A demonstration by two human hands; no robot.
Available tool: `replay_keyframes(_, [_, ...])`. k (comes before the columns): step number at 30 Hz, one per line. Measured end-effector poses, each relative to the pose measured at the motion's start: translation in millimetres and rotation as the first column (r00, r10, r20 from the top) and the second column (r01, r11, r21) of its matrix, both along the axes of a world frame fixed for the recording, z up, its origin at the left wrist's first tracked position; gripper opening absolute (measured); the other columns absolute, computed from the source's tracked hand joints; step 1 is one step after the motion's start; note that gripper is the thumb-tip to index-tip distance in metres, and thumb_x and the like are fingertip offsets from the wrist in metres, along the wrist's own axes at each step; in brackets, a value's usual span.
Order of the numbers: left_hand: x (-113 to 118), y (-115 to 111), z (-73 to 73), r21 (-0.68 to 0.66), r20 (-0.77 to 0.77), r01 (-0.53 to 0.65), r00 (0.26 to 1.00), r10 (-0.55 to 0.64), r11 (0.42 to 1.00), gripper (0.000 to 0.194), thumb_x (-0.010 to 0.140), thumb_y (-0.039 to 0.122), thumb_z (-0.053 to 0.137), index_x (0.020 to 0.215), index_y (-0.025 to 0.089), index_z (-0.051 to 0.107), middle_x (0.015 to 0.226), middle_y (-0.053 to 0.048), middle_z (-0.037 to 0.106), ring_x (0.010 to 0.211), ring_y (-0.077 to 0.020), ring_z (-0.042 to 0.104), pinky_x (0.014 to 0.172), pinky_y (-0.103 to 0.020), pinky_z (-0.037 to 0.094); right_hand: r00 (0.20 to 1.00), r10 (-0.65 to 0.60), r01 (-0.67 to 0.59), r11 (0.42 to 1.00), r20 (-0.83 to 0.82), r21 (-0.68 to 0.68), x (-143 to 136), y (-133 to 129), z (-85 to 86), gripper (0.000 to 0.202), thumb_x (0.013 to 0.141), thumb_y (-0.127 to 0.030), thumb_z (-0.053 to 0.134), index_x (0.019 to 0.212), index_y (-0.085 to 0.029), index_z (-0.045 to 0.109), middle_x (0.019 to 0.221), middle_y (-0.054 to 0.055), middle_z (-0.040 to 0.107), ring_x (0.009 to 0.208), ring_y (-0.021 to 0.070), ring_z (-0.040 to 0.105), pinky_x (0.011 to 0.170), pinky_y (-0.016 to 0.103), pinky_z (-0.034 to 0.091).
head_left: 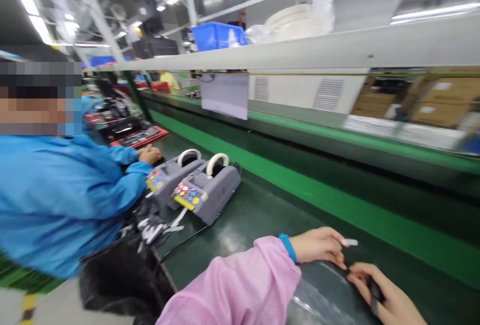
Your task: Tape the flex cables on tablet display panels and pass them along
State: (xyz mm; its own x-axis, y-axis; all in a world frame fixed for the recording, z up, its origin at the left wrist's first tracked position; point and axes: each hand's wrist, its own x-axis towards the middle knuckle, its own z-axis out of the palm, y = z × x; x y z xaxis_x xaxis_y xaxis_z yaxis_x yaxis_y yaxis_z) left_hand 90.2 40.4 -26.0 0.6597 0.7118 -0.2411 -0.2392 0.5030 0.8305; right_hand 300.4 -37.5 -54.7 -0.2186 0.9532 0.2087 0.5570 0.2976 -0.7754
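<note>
My left hand [318, 246], in a pink sleeve with a blue cuff, is over the bench at the lower right. A short white strip [350, 242], like a piece of tape, sticks out from its index fingertip. The other fingers curl down close to my right hand. My right hand [390, 292] is closed around a small black object [375, 295]; its kind is blurred and partly covered by the fingers. Under the hands lies a clear plastic sheet or bag [318, 300].
Two grey tape dispensers [213, 195] with white rolls stand to the left. White strips [150, 230] hang near a black bag [112, 275]. A co-worker in a blue smock [67, 195] sits at the left. A shelf [300, 50] with a blue bin [217, 36] runs above the green bench.
</note>
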Motion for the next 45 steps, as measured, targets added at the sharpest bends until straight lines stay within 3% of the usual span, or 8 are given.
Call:
replay_keyframes(6, [-10, 4, 29.0, 0.057, 0.020, -0.002, 1.000, 0.001, 0.998, 0.040, 0.071, 0.038, 0.088, 0.093, 0.018, 0.061, 0.069, 0.005, 0.062, 0.068, -0.0116, 0.063, 0.079, -0.030, 0.051, 0.997, 0.035, -0.040, 0.997, 0.066, 0.071, -24, 4, 43.8, 0.017, 0.099, -0.029, 0.052, 0.100, -0.022, 0.068, 0.089, 0.007, 0.075, 0.079, 0.0201, 0.070, 0.075, 0.031, 0.056])
replay_keyframes(21, [-11, 15, 39.2, 0.088, 0.021, 0.000, 1.000, -0.002, 0.996, 0.040, 0.076, 0.032, 0.087, 0.105, 0.019, 0.062, 0.078, 0.005, 0.054, 0.076, -0.0128, 0.059, 0.082, -0.033, 0.053, 0.960, -0.111, 0.087, 0.991, 0.258, 0.102, -10, 16, 52.9, 0.022, 0.096, -0.013, 0.059, 0.114, -0.025, 0.066, 0.106, 0.002, 0.076, 0.091, 0.0147, 0.072, 0.083, 0.024, 0.055])
replay_keyframes(27, [-11, 19, 21.5, 0.080, 0.067, 0.001, 0.998, -0.006, 0.997, 0.043, 0.077, 0.038, 0.085, 0.106, 0.021, 0.059, 0.078, 0.005, 0.050, 0.071, -0.0124, 0.056, 0.077, -0.034, 0.053, 0.666, -0.441, 0.439, 0.884, 0.602, 0.161, 97, 53, 82.3, 0.045, 0.088, 0.003, 0.049, 0.121, -0.023, 0.065, 0.135, 0.014, 0.066, 0.118, 0.0252, 0.064, 0.096, 0.036, 0.050])
replay_keyframes(31, [-10, 23, 5.4, 0.044, 0.112, 0.005, 0.994, -0.010, 0.999, 0.046, 0.077, 0.042, 0.086, 0.108, 0.022, 0.059, 0.078, 0.005, 0.048, 0.070, -0.0127, 0.055, 0.073, -0.034, 0.052, 0.349, -0.513, 0.666, 0.725, 0.784, 0.178, 188, 76, 98.4, 0.043, 0.089, 0.002, 0.048, 0.121, -0.023, 0.063, 0.119, 0.019, 0.069, 0.103, 0.0285, 0.067, 0.078, 0.036, 0.048])
replay_keyframes(34, [-13, 26, -0.4, 0.008, 0.121, 0.049, 0.991, -0.050, 0.999, 0.041, 0.083, 0.039, 0.082, 0.112, 0.022, 0.059, 0.081, 0.004, 0.050, 0.072, -0.0127, 0.057, 0.077, -0.036, 0.053, 0.216, -0.478, 0.746, 0.644, 0.852, 0.172, 227, 84, 95.9, 0.035, 0.091, -0.001, 0.050, 0.117, -0.021, 0.063, 0.097, 0.015, 0.072, 0.084, 0.0247, 0.070, 0.066, 0.030, 0.042])
replay_keyframes(37, [-12, 27, -6.3, -0.025, 0.148, 0.097, 0.985, -0.092, 0.995, 0.042, 0.084, 0.038, 0.081, 0.114, 0.023, 0.057, 0.082, 0.004, 0.052, 0.073, -0.0130, 0.059, 0.077, -0.036, 0.054, 0.172, -0.452, 0.746, 0.640, 0.875, 0.184, 241, 87, 89.6, 0.025, 0.093, -0.005, 0.055, 0.112, -0.018, 0.065, 0.079, 0.010, 0.070, 0.070, 0.0219, 0.068, 0.059, 0.028, 0.035])
replay_keyframes(40, [-6, 27, -13.3, -0.015, 0.206, 0.066, 0.977, -0.061, 0.998, 0.071, 0.080, 0.041, 0.084, 0.137, 0.032, 0.041, 0.082, 0.005, 0.056, 0.068, -0.0141, 0.061, 0.069, -0.034, 0.053, 0.165, -0.484, 0.698, 0.673, 0.859, 0.246, 236, 94, 94.2, 0.021, 0.091, -0.008, 0.058, 0.109, -0.015, 0.066, 0.074, 0.010, 0.068, 0.069, 0.0237, 0.067, 0.058, 0.028, 0.032])
replay_keyframes(45, [-3, 25, -7.1, 0.255, 0.176, -0.259, 0.960, 0.219, 0.931, 0.107, 0.090, 0.041, 0.077, 0.157, 0.042, -0.006, 0.119, -0.007, 0.067, 0.084, -0.0189, 0.070, 0.075, -0.036, 0.054, 0.250, -0.614, 0.584, 0.712, 0.749, 0.389, 189, 115, 130.8, 0.011, 0.083, -0.007, 0.063, 0.087, -0.016, 0.067, 0.071, 0.010, 0.068, 0.066, 0.0250, 0.065, 0.057, 0.029, 0.032])
